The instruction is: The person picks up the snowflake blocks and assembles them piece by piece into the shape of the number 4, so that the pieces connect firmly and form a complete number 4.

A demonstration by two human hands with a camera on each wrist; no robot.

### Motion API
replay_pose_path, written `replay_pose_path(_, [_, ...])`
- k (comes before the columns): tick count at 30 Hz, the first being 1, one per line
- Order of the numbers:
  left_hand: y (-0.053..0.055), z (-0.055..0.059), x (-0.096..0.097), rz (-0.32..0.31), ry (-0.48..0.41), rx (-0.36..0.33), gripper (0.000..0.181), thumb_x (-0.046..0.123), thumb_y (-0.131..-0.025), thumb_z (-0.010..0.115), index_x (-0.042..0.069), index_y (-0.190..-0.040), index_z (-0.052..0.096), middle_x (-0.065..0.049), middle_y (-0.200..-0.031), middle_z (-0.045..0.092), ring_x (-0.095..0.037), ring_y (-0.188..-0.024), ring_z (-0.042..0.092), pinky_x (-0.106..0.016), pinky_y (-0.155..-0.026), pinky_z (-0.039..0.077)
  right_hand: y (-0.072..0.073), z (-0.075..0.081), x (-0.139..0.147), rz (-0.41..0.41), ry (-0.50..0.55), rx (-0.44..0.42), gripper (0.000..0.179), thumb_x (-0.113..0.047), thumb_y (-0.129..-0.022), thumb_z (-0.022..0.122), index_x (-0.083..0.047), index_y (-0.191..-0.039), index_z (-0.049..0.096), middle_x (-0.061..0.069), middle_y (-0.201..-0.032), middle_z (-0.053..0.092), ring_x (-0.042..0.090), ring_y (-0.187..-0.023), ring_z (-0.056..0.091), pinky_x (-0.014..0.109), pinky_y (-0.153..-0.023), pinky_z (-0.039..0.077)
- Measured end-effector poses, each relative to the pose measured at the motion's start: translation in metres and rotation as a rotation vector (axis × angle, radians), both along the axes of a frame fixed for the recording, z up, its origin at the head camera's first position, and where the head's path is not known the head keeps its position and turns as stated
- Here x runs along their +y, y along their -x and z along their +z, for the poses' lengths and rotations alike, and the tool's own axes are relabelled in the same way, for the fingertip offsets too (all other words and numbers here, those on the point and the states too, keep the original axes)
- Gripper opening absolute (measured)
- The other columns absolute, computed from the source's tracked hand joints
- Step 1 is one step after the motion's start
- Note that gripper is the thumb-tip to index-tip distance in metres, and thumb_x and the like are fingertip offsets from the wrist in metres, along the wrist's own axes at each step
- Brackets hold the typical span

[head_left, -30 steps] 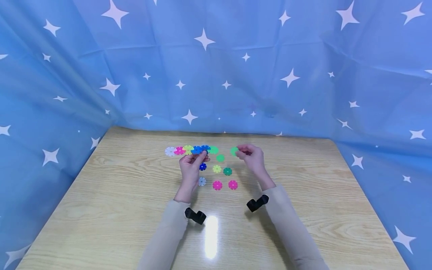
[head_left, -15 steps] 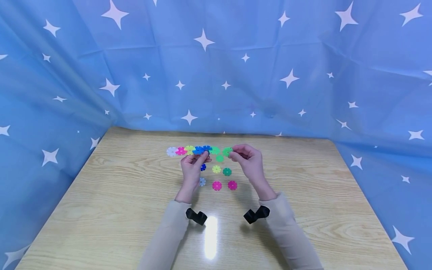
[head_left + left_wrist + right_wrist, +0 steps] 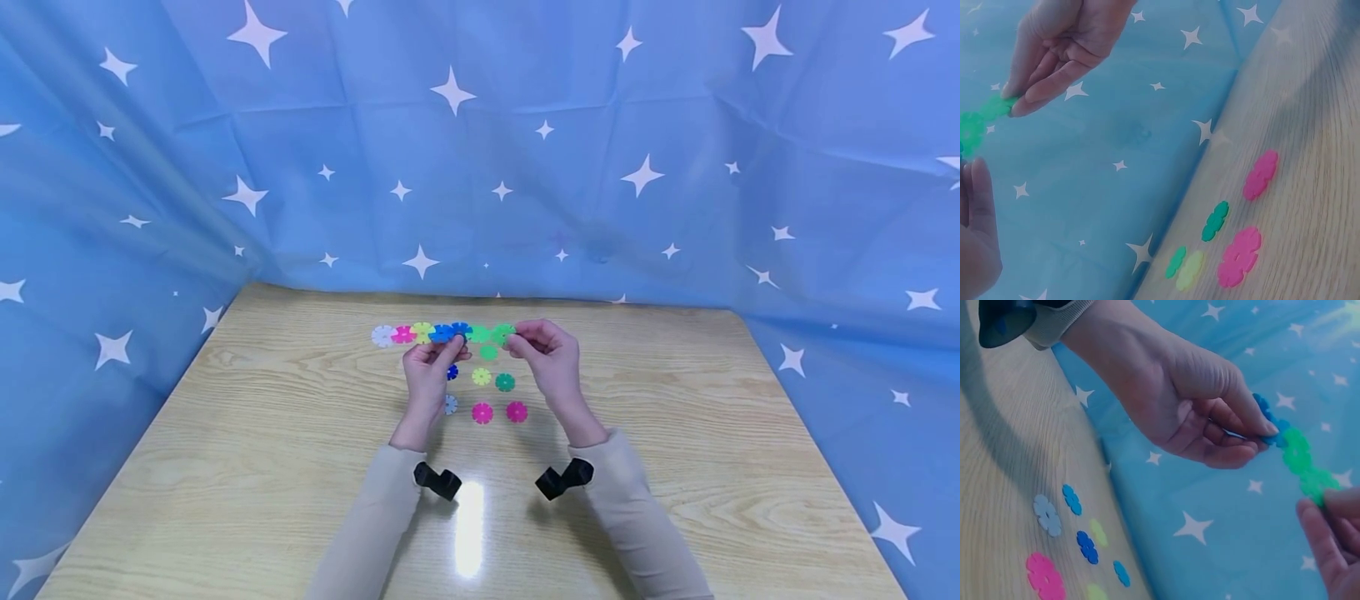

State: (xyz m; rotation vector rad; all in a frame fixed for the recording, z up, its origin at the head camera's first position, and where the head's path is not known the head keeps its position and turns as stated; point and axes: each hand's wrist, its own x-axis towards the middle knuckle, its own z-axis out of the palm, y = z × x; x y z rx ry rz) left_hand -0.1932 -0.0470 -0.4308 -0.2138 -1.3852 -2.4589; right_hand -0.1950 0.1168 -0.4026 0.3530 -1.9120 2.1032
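While the left hand (image 3: 425, 382) steadies a chain of discs (image 3: 422, 333), the right hand (image 3: 555, 357) holds a green disc (image 3: 503, 334) at its end

The chain is of thin notched discs, running white, pink, yellow, blue, blue, green, and it seems raised above the table (image 3: 225, 433). The left hand pinches it at the blue part between thumb and fingers, close to the green end; this grip probably gives firmness near the joint and leaves the end notches uncovered. The right hand grasps the outer green disc by its far edge, perhaps for the same reason. The two green discs meet, but whether their notches are locked I cannot tell.

Below the hands, loose discs lie flat and apart, so each one can be picked easily, I suppose: a smaller green disc (image 3: 489, 352), a yellow disc (image 3: 482, 377), a dark green disc (image 3: 506, 382) and two pink discs (image 3: 482, 413) among them. Some blue ones are partly hidden by the left hand.

The table has pale wood grain and carries a bright reflection (image 3: 469, 533). Behind and at both sides hangs a blue cloth (image 3: 495, 150) with white stars, softly creased.
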Motion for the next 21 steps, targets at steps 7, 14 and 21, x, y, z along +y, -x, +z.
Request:
replay_pose_path(7, [-0.0022, 0.0001, 0.0018, -0.008, 0.014, 0.003, 0.025, -0.006, -0.086, 0.061, 0.015, -0.076, 0.071, 0.001, -0.070, 0.068, -0.009, -0.061, 0.066, -0.025, -0.066, 0.058, -0.0023, -0.0015, -0.0072, 0.002, 0.086, 0.018, 0.018, 0.009, -0.083, 0.065, 0.020, -0.094, 0.057, -0.003, -0.074, 0.068, 0.011, -0.067, 0.067, 0.026, -0.065, 0.058])
replay_pose_path(14, [-0.0018, -0.0024, 0.0032, 0.014, 0.046, 0.034, 0.024, -0.005, -0.085, 0.063, 0.016, -0.076, 0.071, 0.000, -0.068, 0.068, -0.009, -0.060, 0.065, -0.025, -0.065, 0.058, -0.0048, 0.0008, -0.0057, -0.022, 0.024, 0.067, 0.014, 0.009, -0.081, 0.067, 0.017, -0.090, 0.060, -0.005, -0.072, 0.068, 0.009, -0.064, 0.066, 0.026, -0.064, 0.058])
replay_pose_path(21, [-0.0042, -0.0026, 0.0050, 0.017, 0.050, 0.034, 0.026, -0.007, -0.085, 0.061, 0.015, -0.076, 0.071, 0.003, -0.067, 0.068, -0.008, -0.058, 0.065, -0.024, -0.064, 0.058, -0.0073, -0.0006, -0.0066, -0.043, 0.013, 0.089, 0.007, 0.007, -0.080, 0.069, 0.008, -0.084, 0.064, -0.003, -0.070, 0.067, 0.010, -0.062, 0.065, 0.026, -0.061, 0.058])
